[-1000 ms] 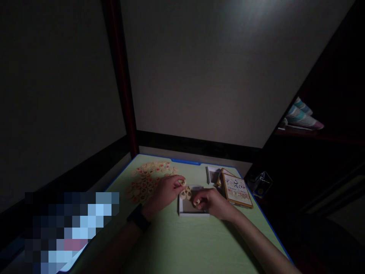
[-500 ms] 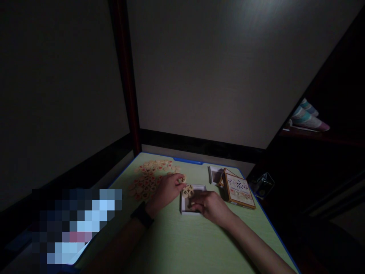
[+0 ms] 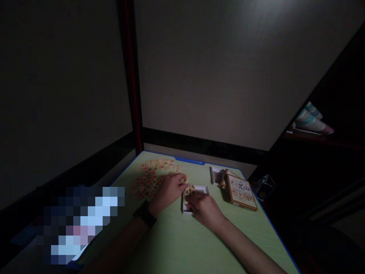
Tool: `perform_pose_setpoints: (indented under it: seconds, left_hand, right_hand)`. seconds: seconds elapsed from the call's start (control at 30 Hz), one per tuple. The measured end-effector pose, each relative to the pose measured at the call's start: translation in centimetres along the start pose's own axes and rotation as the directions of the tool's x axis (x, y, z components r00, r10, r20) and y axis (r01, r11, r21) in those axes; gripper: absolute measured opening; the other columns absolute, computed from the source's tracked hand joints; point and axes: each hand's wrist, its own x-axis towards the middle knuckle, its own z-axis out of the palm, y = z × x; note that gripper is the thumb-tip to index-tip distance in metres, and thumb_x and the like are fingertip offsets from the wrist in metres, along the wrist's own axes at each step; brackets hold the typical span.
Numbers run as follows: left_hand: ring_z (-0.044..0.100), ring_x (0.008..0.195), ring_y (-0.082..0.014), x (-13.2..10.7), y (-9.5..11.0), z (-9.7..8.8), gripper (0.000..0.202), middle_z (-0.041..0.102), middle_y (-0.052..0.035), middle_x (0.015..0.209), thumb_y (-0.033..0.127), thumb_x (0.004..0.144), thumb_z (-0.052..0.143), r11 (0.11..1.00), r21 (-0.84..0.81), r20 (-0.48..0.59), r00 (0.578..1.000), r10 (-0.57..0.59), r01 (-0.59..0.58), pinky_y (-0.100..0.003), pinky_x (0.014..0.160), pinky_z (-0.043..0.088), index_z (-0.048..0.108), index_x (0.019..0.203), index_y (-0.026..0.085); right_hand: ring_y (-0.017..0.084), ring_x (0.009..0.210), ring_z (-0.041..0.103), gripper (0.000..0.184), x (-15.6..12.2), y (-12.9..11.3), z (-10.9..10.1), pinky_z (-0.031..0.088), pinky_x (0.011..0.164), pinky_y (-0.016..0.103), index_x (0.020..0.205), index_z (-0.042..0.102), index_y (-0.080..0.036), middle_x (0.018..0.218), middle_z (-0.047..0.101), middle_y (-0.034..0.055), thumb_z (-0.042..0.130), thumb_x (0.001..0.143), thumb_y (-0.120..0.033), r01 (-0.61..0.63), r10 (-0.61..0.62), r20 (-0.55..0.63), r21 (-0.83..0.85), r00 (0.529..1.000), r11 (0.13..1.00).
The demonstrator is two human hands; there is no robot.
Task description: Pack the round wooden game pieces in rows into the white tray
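Observation:
Pinched in my left hand (image 3: 170,189) is a round Chinese chess piece (image 3: 184,180) with a dark character, held at the upper left corner of a shallow white box tray (image 3: 203,187). My right hand (image 3: 205,208) reaches into that tray, its fingertips closed on another chess piece (image 3: 186,201) by the tray's left wall. Several pieces (image 3: 190,189) with dark characters lie in the tray's upper left corner. My fingers partly hide the tray floor. Left of my left hand spreads a loose heap of chess pieces (image 3: 148,179), marked in red and dark.
A printed game box lid (image 3: 242,192) lies at the right of the green table (image 3: 182,243), leaning on another box part. Behind it is a second white tray (image 3: 216,176). A wall stands along the far edge. A blurred patch covers the lower left.
My right hand has moved left inside the tray, bringing its piece to the left wall below the other pieces. My left hand still holds its piece near the corner. The view shifted slightly.

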Motion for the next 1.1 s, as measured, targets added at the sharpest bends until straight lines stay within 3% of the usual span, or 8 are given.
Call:
perform_pose_setpoints:
  seconds: [0.3,0.57,0.83,0.97,1.1]
  left_hand:
    - [0.071,0.084,-0.0165,0.1,-0.3,0.3,0.02,0.078,-0.0041,0.094,0.015,0.077,0.073,0.999,0.041,-0.002,1.0,-0.012,0.012,-0.023,0.076,0.051,0.074,0.096,0.02]
    - [0.07,0.081,-0.0173,0.0,0.0,0.1,0.016,0.077,-0.0046,0.09,0.017,0.077,0.073,1.0,0.017,0.041,0.999,-0.003,0.003,-0.024,0.075,0.051,0.074,0.093,0.018]
    - [0.069,0.078,-0.0181,0.1,-0.7,0.4,0.015,0.075,-0.0043,0.087,0.016,0.074,0.075,0.996,0.056,-0.001,0.998,0.063,-0.063,-0.027,0.077,0.051,0.074,0.089,0.019]
    - [0.068,0.08,-0.0165,0.1,-1.2,0.4,0.024,0.075,-0.0031,0.089,0.01,0.072,0.073,0.991,0.006,-0.009,0.991,0.136,-0.136,-0.026,0.078,0.052,0.074,0.094,0.02]
    - [0.067,0.088,-0.0164,0.1,-1.5,0.5,0.019,0.073,-0.003,0.093,0.01,0.076,0.067,0.959,-0.079,0.047,0.96,0.275,-0.271,-0.025,0.08,0.051,0.075,0.089,0.02]
  right_hand:
    - [0.02,0.088,0.069,0.011,0.3,0.4,0.8,0.049,0.077,0.025,0.088,0.072,-0.017,0.091,0.075,0.0062,0.067,0.082,-0.009,-0.07,0.082,-0.055,0.192,0.995,0.979]
    - [0.019,0.082,0.068,0.008,0.4,0.5,0.8,0.047,0.073,0.025,0.082,0.069,-0.017,0.085,0.073,0.0054,0.069,0.082,-0.01,-0.065,0.081,-0.078,0.192,0.994,0.979]
    - [0.019,0.083,0.069,0.008,0.5,0.3,0.5,0.048,0.072,0.025,0.081,0.069,-0.018,0.084,0.074,0.0049,0.069,0.081,-0.01,-0.055,0.076,-0.084,0.221,0.994,0.974]
    - [0.018,0.076,0.069,0.007,0.3,0.8,0.2,0.049,0.072,0.025,0.082,0.071,-0.02,0.081,0.075,0.0028,0.067,0.084,-0.014,-0.015,0.085,-0.199,0.332,0.976,0.943]
    - [0.017,0.08,0.069,0.015,0.2,1.5,-0.6,0.052,0.075,0.027,0.095,0.071,-0.02,0.089,0.075,0.0047,0.057,0.092,-0.019,0.027,0.151,-0.397,0.407,0.905,0.913]
